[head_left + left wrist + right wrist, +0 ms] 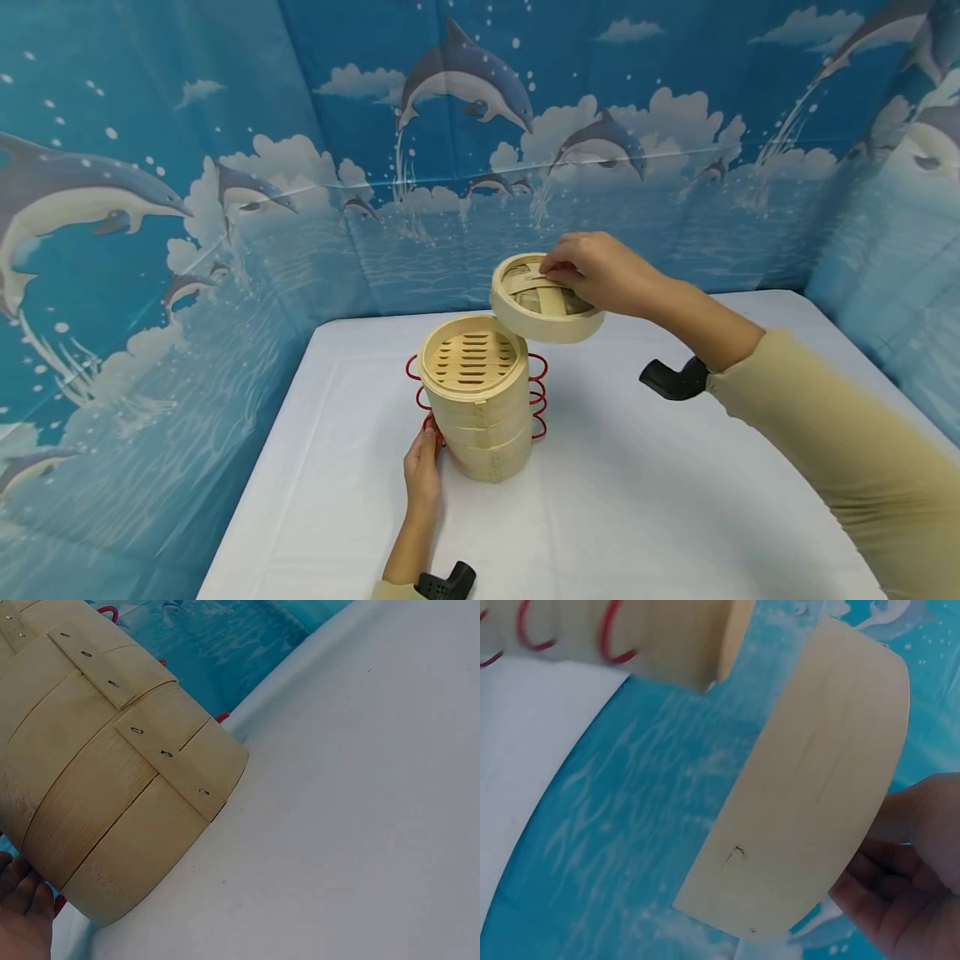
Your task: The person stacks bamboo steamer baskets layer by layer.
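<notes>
A round bamboo steamer (487, 425) of stacked tiers stands upright on the white table, its slatted top tier (471, 360) uncovered. Red loops (537, 392) stick out along both sides. Low on its left side, my left hand (423, 467) holds the steamer beside a red loop; some fingers are hidden behind the wall. Above and right of the stack, the woven bamboo lid (547, 312) is raised and slightly tilted. My right hand (592, 271) pinches the strap on its top. In the right wrist view, the lid's plain rim (802, 787) faces the camera.
The white cloth-covered table (645, 500) spreads out around the steamer. A blue dolphin-print curtain (360, 250) hangs behind and at the sides of the table. A black wrist device (675, 379) sits on the right sleeve, with another (447, 582) on the left.
</notes>
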The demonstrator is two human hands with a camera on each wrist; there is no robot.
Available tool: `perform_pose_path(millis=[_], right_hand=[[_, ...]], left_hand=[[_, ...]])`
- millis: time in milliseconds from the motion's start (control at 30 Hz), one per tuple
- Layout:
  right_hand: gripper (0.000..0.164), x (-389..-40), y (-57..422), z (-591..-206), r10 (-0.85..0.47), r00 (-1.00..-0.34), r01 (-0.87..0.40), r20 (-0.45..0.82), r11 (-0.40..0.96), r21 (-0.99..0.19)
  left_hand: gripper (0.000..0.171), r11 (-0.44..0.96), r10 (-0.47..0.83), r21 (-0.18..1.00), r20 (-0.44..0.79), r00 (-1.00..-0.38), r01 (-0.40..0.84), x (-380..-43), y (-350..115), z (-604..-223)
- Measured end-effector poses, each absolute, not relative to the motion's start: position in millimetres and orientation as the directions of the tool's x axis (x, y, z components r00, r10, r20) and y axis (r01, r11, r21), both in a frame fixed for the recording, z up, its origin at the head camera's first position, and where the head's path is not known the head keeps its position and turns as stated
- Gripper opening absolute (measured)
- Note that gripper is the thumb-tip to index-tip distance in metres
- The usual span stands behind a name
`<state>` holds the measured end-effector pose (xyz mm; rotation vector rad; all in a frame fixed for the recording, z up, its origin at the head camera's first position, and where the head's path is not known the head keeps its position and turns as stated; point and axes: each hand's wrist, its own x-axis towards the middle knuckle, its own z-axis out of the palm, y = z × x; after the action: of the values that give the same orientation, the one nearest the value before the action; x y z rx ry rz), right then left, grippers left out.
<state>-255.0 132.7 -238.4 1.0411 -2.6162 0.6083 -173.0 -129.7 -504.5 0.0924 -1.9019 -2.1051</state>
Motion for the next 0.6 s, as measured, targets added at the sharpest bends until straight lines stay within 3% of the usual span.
perform_pose_path(millis=[300,600], right_hand=[[0.013,-247.7,80.1,-229.6,-0.712,-0.605,-0.795,0.357,0.522,-0.308],[0.014,-243.2,53.1,-238.9,-0.74,-0.597,-0.796,0.308,0.503,-0.335]], left_hand=[[0.04,-0.075,-0.263,0.983,0.141,-0.954,0.166,-172.3,-129.4,-505.0],[0.04,-0.059,-0.257,0.977,0.182,-0.949,0.203,-173.2,-129.1,-505.0]])
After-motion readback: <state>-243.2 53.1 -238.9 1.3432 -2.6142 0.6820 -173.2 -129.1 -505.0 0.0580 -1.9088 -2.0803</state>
